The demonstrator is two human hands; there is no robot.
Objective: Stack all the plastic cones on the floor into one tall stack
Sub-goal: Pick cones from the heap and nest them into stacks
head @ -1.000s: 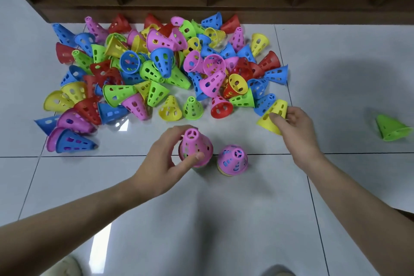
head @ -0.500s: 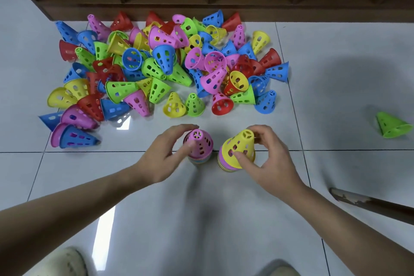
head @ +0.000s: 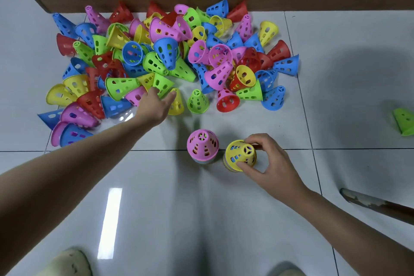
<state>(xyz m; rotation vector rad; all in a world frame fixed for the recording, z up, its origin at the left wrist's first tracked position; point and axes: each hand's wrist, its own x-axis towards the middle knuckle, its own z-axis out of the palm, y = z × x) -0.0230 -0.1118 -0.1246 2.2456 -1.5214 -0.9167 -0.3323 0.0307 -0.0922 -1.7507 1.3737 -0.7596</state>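
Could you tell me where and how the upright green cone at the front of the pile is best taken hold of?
Pinch the green cone from above, just below its narrow tip: it stands upright, apart from its neighbours, with the tip free.

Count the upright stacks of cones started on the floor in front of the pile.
2. A pink-topped stack stands free near the tile seam; a yellow-topped stack stands just right of it, gripped by the right hand. No others show, though the loose pile could hide some.

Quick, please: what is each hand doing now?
Left hand: open, reaching to the cone pile.
Right hand: fingers hold the yellow cone.
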